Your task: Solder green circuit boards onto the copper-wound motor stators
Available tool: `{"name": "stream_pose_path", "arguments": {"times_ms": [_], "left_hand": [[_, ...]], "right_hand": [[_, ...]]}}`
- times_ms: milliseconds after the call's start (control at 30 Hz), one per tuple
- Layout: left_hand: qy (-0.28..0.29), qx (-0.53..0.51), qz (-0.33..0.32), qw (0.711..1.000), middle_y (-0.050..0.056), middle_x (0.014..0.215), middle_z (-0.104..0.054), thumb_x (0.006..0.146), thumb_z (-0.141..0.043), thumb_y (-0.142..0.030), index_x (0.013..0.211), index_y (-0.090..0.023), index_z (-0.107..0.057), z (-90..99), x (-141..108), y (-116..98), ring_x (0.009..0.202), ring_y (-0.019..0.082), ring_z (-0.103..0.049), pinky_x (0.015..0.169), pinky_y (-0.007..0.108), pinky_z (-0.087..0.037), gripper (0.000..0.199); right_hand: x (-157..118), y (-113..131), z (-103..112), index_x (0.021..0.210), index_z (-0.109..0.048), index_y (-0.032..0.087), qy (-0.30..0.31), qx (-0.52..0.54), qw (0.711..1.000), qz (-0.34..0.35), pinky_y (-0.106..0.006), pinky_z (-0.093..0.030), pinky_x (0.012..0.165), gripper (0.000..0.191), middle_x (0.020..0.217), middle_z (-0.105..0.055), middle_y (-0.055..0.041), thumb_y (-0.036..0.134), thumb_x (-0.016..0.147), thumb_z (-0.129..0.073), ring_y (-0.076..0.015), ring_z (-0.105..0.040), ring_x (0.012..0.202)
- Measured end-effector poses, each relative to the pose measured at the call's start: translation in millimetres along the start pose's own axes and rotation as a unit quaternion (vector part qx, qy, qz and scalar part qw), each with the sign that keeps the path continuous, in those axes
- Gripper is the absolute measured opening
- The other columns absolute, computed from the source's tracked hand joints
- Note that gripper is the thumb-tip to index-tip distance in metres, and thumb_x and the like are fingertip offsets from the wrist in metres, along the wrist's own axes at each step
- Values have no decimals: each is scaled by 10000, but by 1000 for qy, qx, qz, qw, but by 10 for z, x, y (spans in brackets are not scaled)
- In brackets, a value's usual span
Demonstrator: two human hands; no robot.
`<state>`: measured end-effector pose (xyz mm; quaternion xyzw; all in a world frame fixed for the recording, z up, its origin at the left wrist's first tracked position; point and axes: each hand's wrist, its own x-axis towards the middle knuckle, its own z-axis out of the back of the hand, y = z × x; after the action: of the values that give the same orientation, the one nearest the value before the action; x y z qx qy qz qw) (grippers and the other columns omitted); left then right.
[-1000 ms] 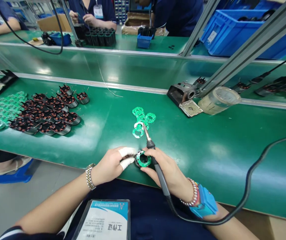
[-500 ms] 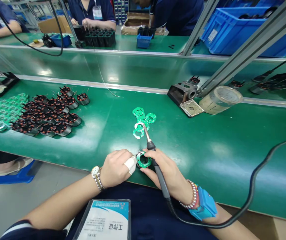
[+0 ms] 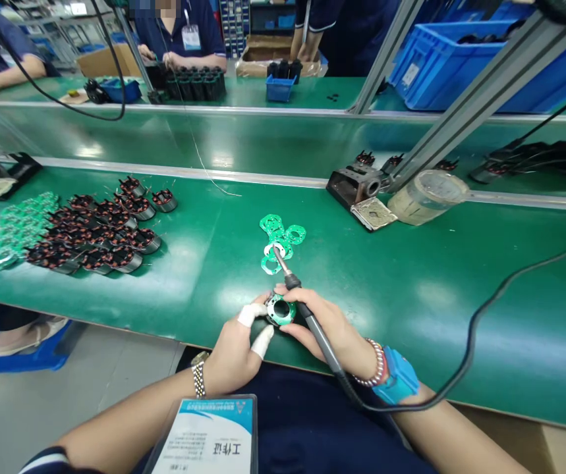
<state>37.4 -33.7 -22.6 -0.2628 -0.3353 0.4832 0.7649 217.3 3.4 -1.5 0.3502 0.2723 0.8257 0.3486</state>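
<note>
Between both hands, at the bench's front edge, is a motor stator point(image 3: 271, 320) topped by a green ring-shaped circuit board point(image 3: 288, 313). My left hand point(image 3: 237, 349), white covers on two digits, grips its left side between thumb and fingers. My right hand point(image 3: 339, 332) holds a soldering iron point(image 3: 292, 282) and also has thumb and fingertips against the right side of the stator. The iron's tip points away from me, over several loose ring boards point(image 3: 271, 226) on the bench. The stator's lower part is largely hidden by the fingers.
Several wound stators point(image 3: 109, 227) stand at left beside a pile of green boards point(image 3: 26, 224). A soldering iron stand point(image 3: 356, 184) and a round tub point(image 3: 428, 196) are at back right. The iron's cable point(image 3: 475, 329) loops at right. Co-workers sit across the bench.
My left hand has shifted from a closed fist beside the stator to a thumb-and-finger grip around it. The board's face has tilted slightly, and the iron's tip has swung a little left.
</note>
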Motion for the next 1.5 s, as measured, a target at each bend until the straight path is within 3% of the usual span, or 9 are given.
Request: {"name": "stream_pose_path", "arguments": {"times_ms": [167, 400, 600, 833, 1000, 1133, 1267, 1367, 1500], "left_hand": [[-21, -17, 29, 999, 91, 1025, -655, 824, -463, -153, 1102, -179, -437, 83, 27, 25, 942, 185, -633, 813, 317, -535, 281], [-4, 117, -217, 969, 79, 871, -687, 873, -403, -149, 993, -144, -567, 308, 228, 153, 789, 157, -656, 711, 268, -548, 203], [9, 154, -302, 941, 97, 817, -677, 904, -319, -178, 939, -120, -558, 353, 343, 172, 757, 170, -643, 690, 301, -545, 249], [-54, 157, -178, 970, 70, 762, -648, 844, -427, -154, 911, -142, -559, 96, 130, 99, 639, 141, -611, 597, 259, -527, 148], [-25, 137, -119, 983, 116, 937, -633, 839, -416, -118, 1047, -136, -538, 20, 24, 40, 864, 187, -621, 761, 312, -533, 242], [-18, 75, -68, 995, 184, 1231, -506, 836, -430, -139, 1053, -125, -520, 40, 67, 17, 1144, 241, -499, 917, 379, -471, 234], [7, 8, -27, 1000, 113, 1164, -588, 838, -428, -145, 1125, -172, -467, 81, 57, -16, 1080, 196, -561, 906, 347, -486, 291], [16, -9, -28, 999, 66, 999, -673, 844, -441, -170, 1193, -182, -427, 109, 60, 3, 924, 170, -642, 816, 301, -533, 349], [6, 42, -118, 992, 41, 858, -700, 858, -465, -214, 1082, -189, -546, 174, 185, 92, 758, 151, -670, 694, 259, -554, 240]], "right_hand": [[-68, 16, 76, 1118, -393, 213, -11, -15, 998, -54, -377, -474, 912, 392, 1211, -542, -138, 198, 776, -586, -229, -519, 1139], [-104, 3, 83, 1109, -404, 203, 2, -5, 1000, -24, -335, -486, 904, 365, 1159, -583, -132, 205, 792, -583, -205, -537, 1121], [-85, -3, 74, 1093, -420, 201, -4, -7, 1000, -17, -333, -478, 918, 327, 1151, -589, -126, 184, 801, -565, -202, -541, 1116], [-157, 31, -12, 1102, -411, 212, -43, -28, 998, -46, -371, -497, 893, 334, 1171, -570, -143, 206, 805, -565, -224, -565, 1083], [-127, -15, -14, 1106, -403, 215, -44, -7, 998, -40, -358, -491, 897, 336, 1189, -563, -144, 189, 809, -559, -211, -553, 1100], [-57, -45, 19, 1110, -399, 224, -38, 4, 998, -55, -366, -478, 913, 346, 1209, -552, -126, 179, 803, -553, -209, -534, 1124], [-68, 14, 48, 1131, -392, 202, -42, -24, 996, -72, -382, -458, 935, 416, 1247, -512, -152, 199, 767, -594, -232, -506, 1154], [-96, 44, 55, 1131, -395, 196, -28, -30, 997, -62, -368, -462, 930, 399, 1245, -511, -159, 191, 779, -582, -228, -494, 1166], [-94, 11, 74, 1136, -386, 206, -5, -10, 999, -35, -368, -456, 936, 386, 1188, -554, -144, 193, 796, -568, -214, -491, 1170]]}}
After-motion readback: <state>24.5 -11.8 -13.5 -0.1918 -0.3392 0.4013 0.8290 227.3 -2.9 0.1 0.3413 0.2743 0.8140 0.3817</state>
